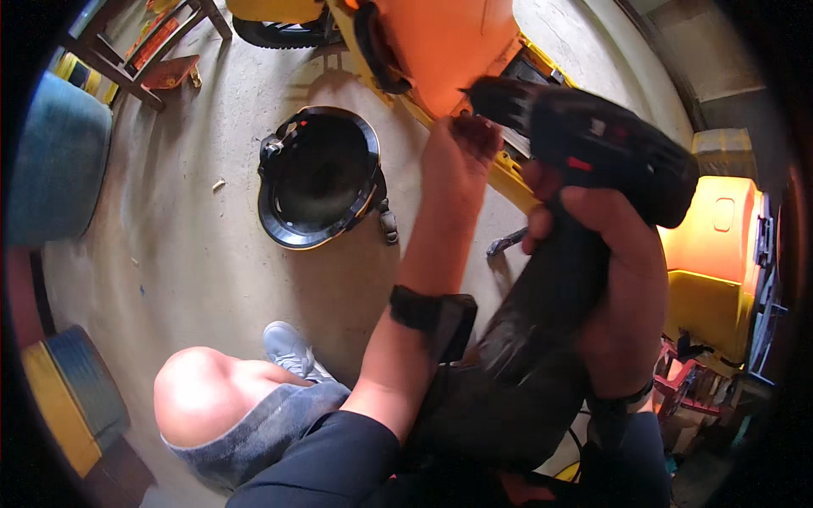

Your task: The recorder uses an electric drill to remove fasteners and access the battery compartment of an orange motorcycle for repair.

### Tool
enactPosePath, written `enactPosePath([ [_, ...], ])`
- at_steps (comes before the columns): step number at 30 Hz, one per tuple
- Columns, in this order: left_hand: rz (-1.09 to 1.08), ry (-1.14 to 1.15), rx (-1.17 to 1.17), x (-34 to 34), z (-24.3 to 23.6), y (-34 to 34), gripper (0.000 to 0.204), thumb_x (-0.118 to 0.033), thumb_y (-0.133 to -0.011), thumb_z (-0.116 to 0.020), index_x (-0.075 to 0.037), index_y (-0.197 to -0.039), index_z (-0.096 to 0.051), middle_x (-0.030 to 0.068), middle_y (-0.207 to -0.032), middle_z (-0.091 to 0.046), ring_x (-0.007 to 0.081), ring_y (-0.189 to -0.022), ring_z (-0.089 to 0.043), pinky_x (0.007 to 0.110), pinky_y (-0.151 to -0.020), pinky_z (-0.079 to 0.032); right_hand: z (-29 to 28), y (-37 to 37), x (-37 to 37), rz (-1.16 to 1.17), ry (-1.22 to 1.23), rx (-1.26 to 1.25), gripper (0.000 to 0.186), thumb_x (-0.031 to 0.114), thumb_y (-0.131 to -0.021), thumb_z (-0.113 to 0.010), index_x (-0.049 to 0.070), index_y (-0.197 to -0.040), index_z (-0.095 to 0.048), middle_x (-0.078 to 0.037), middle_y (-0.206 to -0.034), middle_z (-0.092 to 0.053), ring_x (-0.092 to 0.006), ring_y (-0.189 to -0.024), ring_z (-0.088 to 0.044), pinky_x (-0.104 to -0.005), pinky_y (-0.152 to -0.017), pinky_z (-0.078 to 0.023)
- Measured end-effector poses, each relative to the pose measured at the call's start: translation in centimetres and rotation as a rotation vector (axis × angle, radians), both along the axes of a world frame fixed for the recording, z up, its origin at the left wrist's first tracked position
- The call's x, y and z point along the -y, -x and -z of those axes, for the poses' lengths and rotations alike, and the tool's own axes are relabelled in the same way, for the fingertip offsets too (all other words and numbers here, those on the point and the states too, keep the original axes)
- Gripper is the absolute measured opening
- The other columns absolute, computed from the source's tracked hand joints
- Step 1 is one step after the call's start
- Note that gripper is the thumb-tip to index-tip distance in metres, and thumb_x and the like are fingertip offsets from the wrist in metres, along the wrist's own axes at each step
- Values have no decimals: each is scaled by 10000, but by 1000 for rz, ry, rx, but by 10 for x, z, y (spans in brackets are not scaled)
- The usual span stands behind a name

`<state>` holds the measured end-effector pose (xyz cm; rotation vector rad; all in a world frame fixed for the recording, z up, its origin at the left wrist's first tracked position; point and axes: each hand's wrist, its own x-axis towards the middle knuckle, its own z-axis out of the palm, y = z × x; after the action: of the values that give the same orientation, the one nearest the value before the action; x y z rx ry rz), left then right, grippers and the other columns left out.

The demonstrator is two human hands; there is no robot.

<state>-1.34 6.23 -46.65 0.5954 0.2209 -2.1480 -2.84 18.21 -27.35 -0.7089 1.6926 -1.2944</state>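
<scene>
My right hand (631, 254) is wrapped round the grip of a black cordless drill (593, 140), held close in front of me. Its bit end points left at the lower edge of a large orange plastic panel (457, 42). Just below that edge, beside the drill's tip, is my left hand (468, 140). Its fingers are curled in, and what they hold, if anything, cannot be made out. A black band with a dark device (436, 320) sits on my left wrist. Yellow edging (512, 179) runs beneath the orange panel, partly hidden by my hands and the drill.
An upturned helmet (320, 173) with dark lining lies on the concrete floor left of my arm. Behind it are a black tyre (284, 32) and a wooden chair (127, 72). A blue drum-like object (55, 161) stands far left; another orange-and-yellow body (711, 245) is at right.
</scene>
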Motion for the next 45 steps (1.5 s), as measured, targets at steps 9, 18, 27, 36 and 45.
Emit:
enactPosePath([
  [9,25,-272,125,-7,22,22,218,-96,-924,-410,17,-1061,-536,104,-997,-600,192,-857,-613,298,-781,-510,24,9,37,195,-221,-64,287,112,-796,-631,-9,-1052,-592,-118,-826,-662,-177,-597,-601,-312,-567,-514],
  [18,31,-241,111,7,15,12,280,-181,-941,-477,11,-1126,-561,83,-1006,-632,177,-854,-618,287,-713,-481,70,17,60,183,-249,-183,336,102,-798,-614,-5,-1115,-573,-129,-893,-679,-183,-613,-622,-326,-584,-543],
  [27,33,-143,-128,10,11,2,249,-74,-889,-455,-23,-1104,-569,75,-998,-627,174,-869,-626,300,-795,-547,72,44,64,101,-253,-253,328,81,-780,-600,-23,-1091,-587,-133,-899,-680,-183,-655,-630,-319,-596,-542],
  [36,22,-141,-71,3,26,4,396,-78,-903,-427,11,-1278,-518,91,-1198,-570,193,-1058,-578,310,-940,-463,81,55,60,52,-235,-197,363,57,-764,-628,10,-1123,-597,-113,-867,-683,-192,-618,-628,-317,-573,-522],
  [45,28,-176,133,2,23,0,274,-203,-927,-566,0,-1112,-567,89,-1019,-635,185,-915,-641,317,-828,-537,60,57,82,-47,-385,-332,266,90,-761,-650,14,-1013,-612,-99,-818,-666,-171,-608,-615,-302,-562,-500],
])
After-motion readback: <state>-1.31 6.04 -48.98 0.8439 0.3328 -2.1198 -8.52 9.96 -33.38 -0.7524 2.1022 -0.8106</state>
